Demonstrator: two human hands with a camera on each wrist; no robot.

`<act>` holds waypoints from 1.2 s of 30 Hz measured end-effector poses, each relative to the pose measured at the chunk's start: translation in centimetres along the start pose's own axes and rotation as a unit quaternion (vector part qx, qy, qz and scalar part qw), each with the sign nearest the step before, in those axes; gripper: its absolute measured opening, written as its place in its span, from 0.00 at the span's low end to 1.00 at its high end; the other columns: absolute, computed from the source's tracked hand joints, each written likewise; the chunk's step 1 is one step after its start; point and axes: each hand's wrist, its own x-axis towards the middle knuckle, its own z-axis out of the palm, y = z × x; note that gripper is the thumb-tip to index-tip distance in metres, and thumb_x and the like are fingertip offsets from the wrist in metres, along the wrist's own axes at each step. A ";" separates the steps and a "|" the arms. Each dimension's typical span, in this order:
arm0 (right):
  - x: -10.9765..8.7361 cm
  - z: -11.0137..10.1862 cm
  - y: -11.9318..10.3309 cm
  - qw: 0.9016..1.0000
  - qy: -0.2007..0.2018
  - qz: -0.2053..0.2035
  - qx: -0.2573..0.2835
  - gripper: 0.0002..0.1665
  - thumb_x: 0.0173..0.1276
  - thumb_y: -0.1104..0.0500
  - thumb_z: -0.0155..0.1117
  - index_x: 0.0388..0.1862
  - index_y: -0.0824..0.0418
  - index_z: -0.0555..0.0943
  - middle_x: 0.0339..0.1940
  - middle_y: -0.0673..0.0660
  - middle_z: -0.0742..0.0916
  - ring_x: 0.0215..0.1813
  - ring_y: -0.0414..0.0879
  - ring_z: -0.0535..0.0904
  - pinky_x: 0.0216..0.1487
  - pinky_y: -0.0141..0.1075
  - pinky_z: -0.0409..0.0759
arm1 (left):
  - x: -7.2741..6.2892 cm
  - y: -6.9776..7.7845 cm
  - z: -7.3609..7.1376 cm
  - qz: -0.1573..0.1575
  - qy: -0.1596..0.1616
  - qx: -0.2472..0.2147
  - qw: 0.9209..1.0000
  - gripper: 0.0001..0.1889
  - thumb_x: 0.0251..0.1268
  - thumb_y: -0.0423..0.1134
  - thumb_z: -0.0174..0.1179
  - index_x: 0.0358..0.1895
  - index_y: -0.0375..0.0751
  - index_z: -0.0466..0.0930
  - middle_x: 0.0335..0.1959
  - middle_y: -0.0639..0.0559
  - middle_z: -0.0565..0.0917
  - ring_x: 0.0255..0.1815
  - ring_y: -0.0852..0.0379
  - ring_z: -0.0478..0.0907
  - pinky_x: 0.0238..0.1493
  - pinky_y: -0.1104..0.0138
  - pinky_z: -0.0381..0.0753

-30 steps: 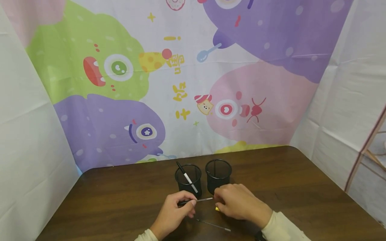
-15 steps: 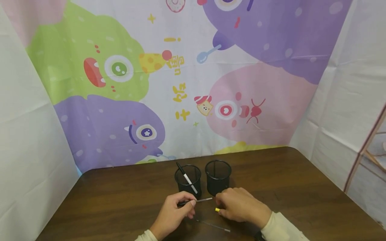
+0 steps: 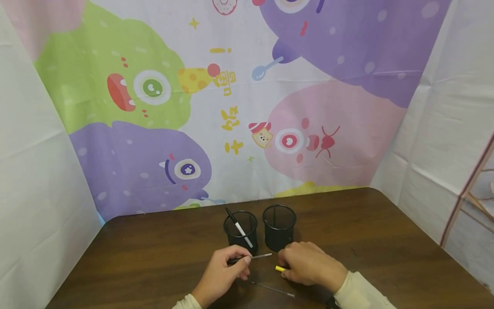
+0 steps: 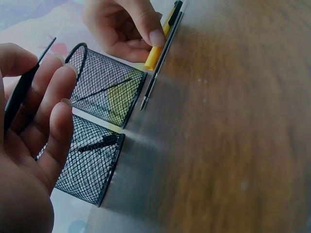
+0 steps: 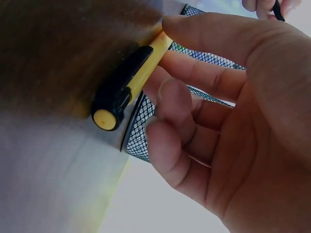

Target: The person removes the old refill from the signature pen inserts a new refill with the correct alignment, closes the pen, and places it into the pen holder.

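Observation:
My left hand (image 3: 221, 271) pinches a slim black tapering rod (image 4: 20, 97) between thumb and fingers. A thin grey shaft (image 3: 262, 255) sticks out of it to the right; its exact kind is unclear. My right hand (image 3: 312, 264) pinches a yellow pen barrel (image 5: 149, 65) with a black clip and end (image 5: 119, 92), low over the wooden table. Only its yellow tip emerges from under the hand in the head view. A thin pen refill (image 3: 273, 289) lies on the table between the hands, its metal point (image 4: 143, 104) visible in the left wrist view.
Two black mesh pen cups stand just beyond my hands. The left cup (image 3: 230, 238) holds a black-and-white marker (image 3: 242, 231) leaning on its rim; the right cup (image 3: 278, 236) stands beside it. Printed cloth (image 3: 239, 180) hangs behind the table (image 3: 154, 253).
My right hand has shifted slightly right and toward me, and more of the yellow barrel shows past its fingers. The left hand with the black rod has stayed almost still.

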 end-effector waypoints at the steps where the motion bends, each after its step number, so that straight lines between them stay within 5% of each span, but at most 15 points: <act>1: 0.0 0.0 0.0 1.000 0.002 -0.001 0.001 0.11 0.60 0.52 0.75 0.25 0.48 0.80 0.23 0.38 0.75 0.23 0.35 0.68 0.21 0.31 0.69 | 0.0 0.0 0.0 0.000 0.000 0.000 1.000 0.10 0.70 0.37 0.63 0.42 0.31 0.82 0.26 0.46 0.84 0.25 0.55 0.84 0.30 0.59 0.88; 27: 0.1 0.4 0.2 1.000 0.021 -0.013 -0.008 0.13 0.56 0.60 0.70 0.22 0.48 0.74 0.19 0.39 0.71 0.19 0.35 0.66 0.16 0.32 0.65 | 0.0 -0.1 0.0 -0.004 -0.004 0.001 1.000 0.10 0.71 0.37 0.63 0.42 0.31 0.82 0.25 0.45 0.84 0.25 0.56 0.84 0.30 0.59 0.87; 36: 0.3 0.3 0.2 0.998 0.060 -0.019 -0.007 0.14 0.52 0.59 0.67 0.19 0.48 0.70 0.16 0.40 0.69 0.17 0.34 0.61 0.14 0.31 0.60 | 0.0 -0.1 0.1 -0.006 -0.006 -0.003 1.000 0.10 0.71 0.37 0.63 0.43 0.30 0.82 0.26 0.45 0.84 0.26 0.55 0.84 0.30 0.59 0.88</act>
